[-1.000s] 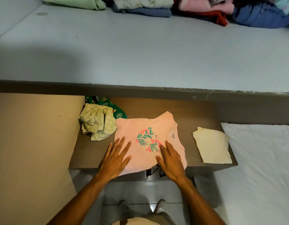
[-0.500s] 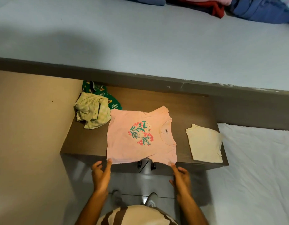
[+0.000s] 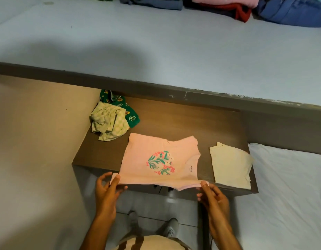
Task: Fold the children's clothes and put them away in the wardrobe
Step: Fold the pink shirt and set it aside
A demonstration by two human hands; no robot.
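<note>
Pink shirt (image 3: 161, 163) lies flat on the wooden table (image 3: 201, 123), just ahead of both hands. Left hand (image 3: 106, 188) pinches the near-left corner — right hand (image 3: 212, 196) pinches the near-right one. Likely light, limp, non-slippery cotton — best held by corners or hem.

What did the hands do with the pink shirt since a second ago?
Both hands slid off the top of the pink shirt and back to its near edge. Now the left hand pinches the near left corner and the right hand pinches the near right corner, lifting that edge a little off the wooden table. The folded cream cloth and the crumpled yellow-green clothes stayed put.
</note>
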